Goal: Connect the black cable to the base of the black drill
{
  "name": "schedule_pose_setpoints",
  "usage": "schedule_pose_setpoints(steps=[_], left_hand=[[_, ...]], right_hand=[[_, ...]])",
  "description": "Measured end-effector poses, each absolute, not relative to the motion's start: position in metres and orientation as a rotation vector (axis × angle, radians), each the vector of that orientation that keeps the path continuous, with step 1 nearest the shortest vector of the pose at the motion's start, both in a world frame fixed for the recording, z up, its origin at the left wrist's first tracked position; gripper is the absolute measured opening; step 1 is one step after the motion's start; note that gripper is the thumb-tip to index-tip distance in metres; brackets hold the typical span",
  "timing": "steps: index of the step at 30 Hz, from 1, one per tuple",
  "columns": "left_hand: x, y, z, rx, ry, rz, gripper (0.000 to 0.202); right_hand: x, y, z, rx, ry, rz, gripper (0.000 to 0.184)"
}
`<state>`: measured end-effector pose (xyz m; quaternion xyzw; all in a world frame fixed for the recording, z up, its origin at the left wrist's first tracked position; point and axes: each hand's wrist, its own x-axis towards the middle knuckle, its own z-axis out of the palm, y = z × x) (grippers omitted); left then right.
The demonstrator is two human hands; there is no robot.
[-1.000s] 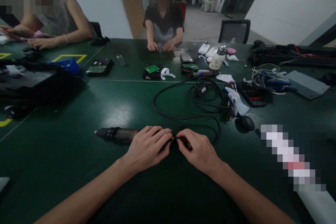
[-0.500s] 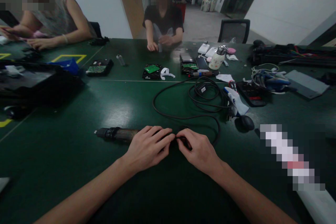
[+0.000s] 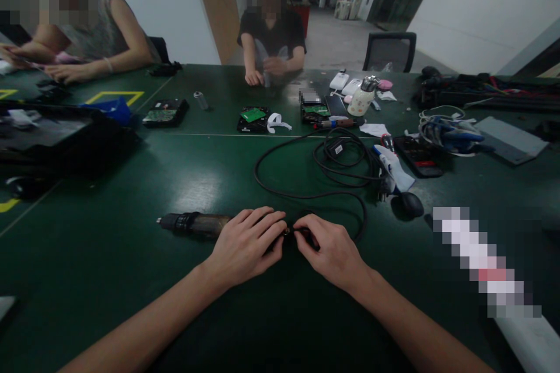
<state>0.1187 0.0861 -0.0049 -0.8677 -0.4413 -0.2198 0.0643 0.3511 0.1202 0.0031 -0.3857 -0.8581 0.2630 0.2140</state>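
Observation:
A dark electric screwdriver (image 3: 192, 224) lies on its side on the green table (image 3: 131, 268), tip pointing left. My left hand (image 3: 247, 245) is wrapped over its rear end. My right hand (image 3: 330, 250) pinches the plug end of the black cable (image 3: 306, 193) right where it meets the tool's back. The fingertips of both hands nearly touch there. The cable loops away behind my hands toward the middle of the table.
Circuit boards (image 3: 252, 118) and a hard drive (image 3: 165, 112) lie mid-table. A white jug (image 3: 361, 100), coiled cables (image 3: 345, 154), a glove (image 3: 396, 166) and a mouse (image 3: 411, 204) sit at right. One person sits opposite (image 3: 271, 35), another at far left (image 3: 94, 29). A black case (image 3: 56, 140) lies left.
My hands stay almost still at the tool's rear; my left fingers have shifted slightly. The person opposite has lifted one hand from the table.

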Motion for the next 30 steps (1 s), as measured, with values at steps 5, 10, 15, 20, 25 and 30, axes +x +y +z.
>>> schedule_pose_setpoints(steps=[5,10,15,20,25,30], left_hand=[[0.1188,0.0858,-0.0048,-2.626,-1.288,-0.665,0.030],[0.1192,0.0862,-0.0055,-2.601,-1.319,-0.656,0.023],[0.1191,0.0860,-0.0038,-2.624,-1.283,-0.651,0.027],[0.1191,0.0854,-0.0034,-2.610,-1.318,-0.645,0.024],[0.1185,0.0863,-0.0033,-2.622,-1.269,-0.649,0.026],[0.1185,0.0864,-0.0035,-2.608,-1.281,-0.649,0.025]], right_hand=[[0.3512,0.1202,0.0038,-1.068,-2.385,0.742,0.012],[0.3511,0.1201,0.0011,-1.078,-2.384,0.742,0.011],[0.3508,0.1198,-0.0007,-1.072,-2.372,0.746,0.012],[0.3511,0.1202,0.0008,-1.073,-2.369,0.749,0.011],[0.3517,0.1203,0.0014,-1.068,-2.384,0.741,0.011],[0.3515,0.1202,0.0017,-1.077,-2.383,0.745,0.011]])
